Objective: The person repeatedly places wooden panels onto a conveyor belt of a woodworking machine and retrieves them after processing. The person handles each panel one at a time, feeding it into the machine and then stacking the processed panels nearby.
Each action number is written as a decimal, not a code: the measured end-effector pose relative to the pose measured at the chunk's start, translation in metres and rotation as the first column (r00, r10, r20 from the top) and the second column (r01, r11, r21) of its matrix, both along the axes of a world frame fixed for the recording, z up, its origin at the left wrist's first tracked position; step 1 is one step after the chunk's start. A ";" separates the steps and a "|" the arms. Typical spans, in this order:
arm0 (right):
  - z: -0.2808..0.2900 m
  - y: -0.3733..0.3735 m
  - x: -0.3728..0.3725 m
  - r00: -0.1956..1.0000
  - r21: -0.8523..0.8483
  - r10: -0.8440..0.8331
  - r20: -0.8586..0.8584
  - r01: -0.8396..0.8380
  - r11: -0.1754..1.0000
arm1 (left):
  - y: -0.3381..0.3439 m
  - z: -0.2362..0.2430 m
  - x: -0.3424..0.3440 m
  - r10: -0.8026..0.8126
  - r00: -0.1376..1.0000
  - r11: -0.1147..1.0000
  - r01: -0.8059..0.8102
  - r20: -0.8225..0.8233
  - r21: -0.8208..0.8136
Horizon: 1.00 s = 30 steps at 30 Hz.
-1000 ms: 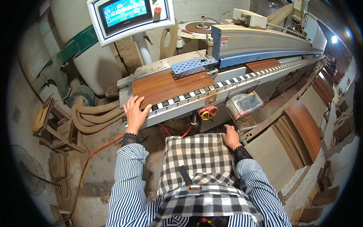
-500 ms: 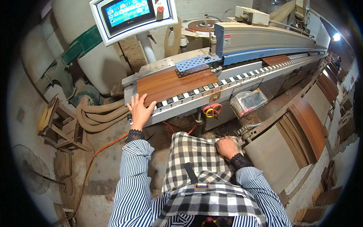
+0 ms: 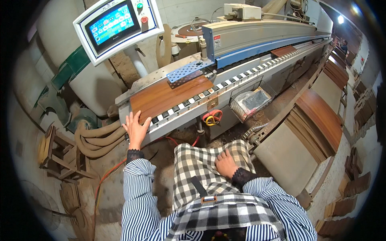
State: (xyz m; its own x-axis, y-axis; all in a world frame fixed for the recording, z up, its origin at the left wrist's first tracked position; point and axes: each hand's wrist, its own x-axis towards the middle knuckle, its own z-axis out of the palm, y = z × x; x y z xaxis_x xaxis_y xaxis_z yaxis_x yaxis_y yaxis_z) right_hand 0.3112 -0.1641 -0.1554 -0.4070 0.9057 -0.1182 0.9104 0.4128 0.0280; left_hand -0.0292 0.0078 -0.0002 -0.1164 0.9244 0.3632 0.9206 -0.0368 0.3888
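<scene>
A reddish-brown wood-grain panel (image 3: 161,99) lies flat on the infeed end of a long edge-banding machine, beside a track of black and white pads (image 3: 189,103). My left hand (image 3: 136,130) is at the panel's near left corner, fingers spread, the fingertips on or at its edge. Part of the panel's far side is under a blue perforated guard plate (image 3: 185,71). My right hand (image 3: 226,164) rests on the black-and-white checked apron (image 3: 189,160) over my lap, its fingers loosely curled, with nothing visible in them.
A second brown panel (image 3: 283,51) sits farther along the machine. A control screen (image 3: 112,26) stands at upper left. Red and yellow scissors (image 3: 212,117) hang below the track, near a wire basket (image 3: 252,102). Stacked panels (image 3: 321,116) lie on a roller rack to the right. Thick hoses (image 3: 98,138) run at left.
The whole view has shifted, so the machine appears farther left. My right hand has slid left across the apron. The far panel is slightly farther along the machine; my left hand stays at the near panel's corner.
</scene>
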 end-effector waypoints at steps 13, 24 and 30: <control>0.031 -0.062 0.065 0.847 0.147 -0.163 -0.505 0.271 0.951 | -0.002 0.002 -0.010 -0.018 1.000 0.999 0.019 0.025 -0.046; 0.031 -0.060 0.066 0.822 0.160 -0.156 -0.548 0.286 0.945 | 0.000 0.002 -0.008 -0.018 1.000 0.999 0.019 0.019 -0.046; 0.032 -0.062 0.066 0.820 0.158 -0.152 -0.551 0.281 0.947 | 0.000 0.003 -0.008 -0.022 0.999 0.998 0.025 0.039 -0.064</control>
